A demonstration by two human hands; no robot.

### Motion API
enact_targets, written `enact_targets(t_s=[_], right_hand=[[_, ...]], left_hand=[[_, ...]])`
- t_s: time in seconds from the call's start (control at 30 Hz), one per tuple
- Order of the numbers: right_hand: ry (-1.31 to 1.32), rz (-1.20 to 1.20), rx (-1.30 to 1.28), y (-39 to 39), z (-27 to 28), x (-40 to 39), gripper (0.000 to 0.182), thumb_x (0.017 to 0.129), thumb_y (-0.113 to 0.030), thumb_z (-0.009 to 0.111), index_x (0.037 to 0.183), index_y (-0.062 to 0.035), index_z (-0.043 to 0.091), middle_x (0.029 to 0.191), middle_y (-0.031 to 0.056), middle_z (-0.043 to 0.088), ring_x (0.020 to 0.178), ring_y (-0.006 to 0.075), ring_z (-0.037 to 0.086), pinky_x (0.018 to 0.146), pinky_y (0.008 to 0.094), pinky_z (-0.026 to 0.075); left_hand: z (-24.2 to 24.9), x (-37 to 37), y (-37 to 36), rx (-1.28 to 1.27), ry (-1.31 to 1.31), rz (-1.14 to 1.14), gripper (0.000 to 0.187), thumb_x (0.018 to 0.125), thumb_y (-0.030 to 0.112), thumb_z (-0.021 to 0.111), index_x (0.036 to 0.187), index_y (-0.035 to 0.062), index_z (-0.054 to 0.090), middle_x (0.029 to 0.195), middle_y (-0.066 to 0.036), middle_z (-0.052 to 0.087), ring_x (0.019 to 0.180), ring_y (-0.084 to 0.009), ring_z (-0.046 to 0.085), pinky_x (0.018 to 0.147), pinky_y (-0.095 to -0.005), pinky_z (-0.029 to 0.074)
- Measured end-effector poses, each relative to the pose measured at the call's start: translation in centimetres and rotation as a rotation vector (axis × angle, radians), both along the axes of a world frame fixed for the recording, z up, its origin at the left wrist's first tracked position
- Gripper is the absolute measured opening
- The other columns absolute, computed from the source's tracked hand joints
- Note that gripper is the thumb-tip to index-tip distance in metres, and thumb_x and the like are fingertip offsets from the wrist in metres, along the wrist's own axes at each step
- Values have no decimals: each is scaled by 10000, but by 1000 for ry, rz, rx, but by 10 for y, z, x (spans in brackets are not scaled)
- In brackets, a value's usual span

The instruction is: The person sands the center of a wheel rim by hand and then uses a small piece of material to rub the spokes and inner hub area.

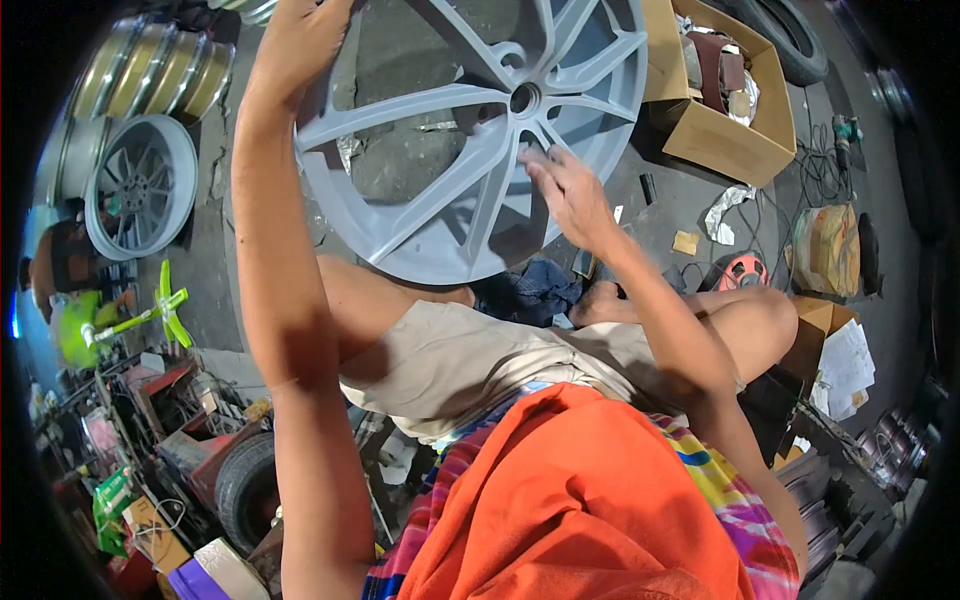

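Note:
A grey alloy wheel rim [430,235] with split spokes is tilted up in front of my crossed legs. My left hand [305,38] is at its upper left edge, its fingers mostly cut off by the top of the view. Close under the hub hole, my right hand [575,200] presses a small grey piece, like folded sandpaper [537,156], against the spokes with its fingers closed on it. Dark blue cloth [530,292] lies below the rim, between my legs.
An open cardboard box [735,140] of scraps stands at right, near a tyre [785,35]. A power tool with its cord [848,140] and a red-orange round tool [742,272] lie on the floor. More rims [142,187] and a green fan [170,303] stand at left.

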State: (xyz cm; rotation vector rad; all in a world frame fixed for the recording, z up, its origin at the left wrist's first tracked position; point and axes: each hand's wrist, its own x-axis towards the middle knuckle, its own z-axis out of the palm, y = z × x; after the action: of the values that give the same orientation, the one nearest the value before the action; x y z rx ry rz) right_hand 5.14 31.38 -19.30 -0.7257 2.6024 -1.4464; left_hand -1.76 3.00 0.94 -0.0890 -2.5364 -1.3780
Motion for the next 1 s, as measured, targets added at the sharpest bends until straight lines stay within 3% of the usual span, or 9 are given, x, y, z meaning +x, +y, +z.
enact_targets(t_s=[0.27, 0.4, 0.5, 0.57, 0.73, 0.87, 0.93, 0.97, 1.0], right_hand=[[128, -266, -28, -2, -3, -24, 278, 1026, -169, 594, 1228, -29, 722, 913, 192, 565, 821, 379, 613, 741, 424, 489], [88, -27, -107, -3, 12, -12, 296, 1044, -179, 579, 1282, -51, 700, 896, 184, 505, 767, 350, 561, 731, 389, 468], [37, 129, 119, 8, 38, -18, 256, 1004, -159, 608, 1192, -51, 744, 963, 175, 562, 862, 361, 621, 766, 421, 498], [640, 289, 242, 3, 37, -46, 220, 971, -174, 619, 1118, -84, 757, 1011, 135, 583, 941, 321, 626, 807, 416, 519], [817, 344, 504, -18, 35, -76, 214, 934, -171, 632, 1105, -88, 729, 1066, 119, 651, 965, 336, 651, 812, 420, 540], [417, 211, 326, -31, 33, -56, 274, 1043, -265, 585, 1064, -14, 695, 803, 60, 671, 646, 286, 638, 635, 368, 515], [-483, 45, -262, -43, 34, -51, 234, 1025, -188, 570, 1041, 5, 701, 726, -13, 609, 662, 191, 615, 620, 315, 482], [-844, -104, -556, -47, 44, -44, 276, 1070, -219, 534, 992, -14, 701, 738, -54, 562, 614, 73, 502, 577, 244, 389], [-843, -104, -556, -47, 42, -42, 276, 1070, -219, 534, 992, -14, 701, 738, -54, 562, 614, 73, 502, 577, 244, 389]], left_hand=[[-10, -19, -16, -115, 38, -19, 426, 1106, 322, 517, 1195, -53, 699, 1065, 24, 689, 999, -90, 577, 904, -267, 468], [-19, -26, -23, -98, 116, -103, 436, 1112, 325, 497, 1218, -51, 691, 1122, -11, 703, 1066, -121, 585, 965, -287, 460], [-15, -22, -19, -69, 87, -78, 436, 1116, 321, 487, 1200, -53, 695, 1111, -3, 702, 1064, -114, 584, 966, -287, 459], [-12, -19, -13, -62, 69, -73, 430, 1116, 316, 488, 1193, -53, 695, 1104, -1, 702, 1059, -112, 582, 961, -288, 461], [-13, -19, -6, 6, 87, -153, 414, 1114, 309, 492, 1178, -46, 697, 1068, 9, 697, 1022, -101, 574, 925, -284, 465], [-12, -15, 0, -30, 66, -86, 406, 1112, 311, 498, 1153, -39, 700, 1018, 20, 677, 973, -94, 554, 884, -284, 460], [-12, -13, 5, -17, 98, -116, 406, 1111, 312, 500, 1144, -41, 698, 1002, 24, 668, 959, -92, 547, 871, -283, 459], [-10, -12, 7, -23, 78, -91, 407, 1111, 312, 499, 1138, -45, 694, 991, 26, 661, 953, -89, 543, 863, -280, 458], [-8, -10, 7, -27, 56, -58, 409, 1111, 313, 499, 1131, -49, 690, 980, 28, 654, 947, -87, 538, 855, -278, 457]])
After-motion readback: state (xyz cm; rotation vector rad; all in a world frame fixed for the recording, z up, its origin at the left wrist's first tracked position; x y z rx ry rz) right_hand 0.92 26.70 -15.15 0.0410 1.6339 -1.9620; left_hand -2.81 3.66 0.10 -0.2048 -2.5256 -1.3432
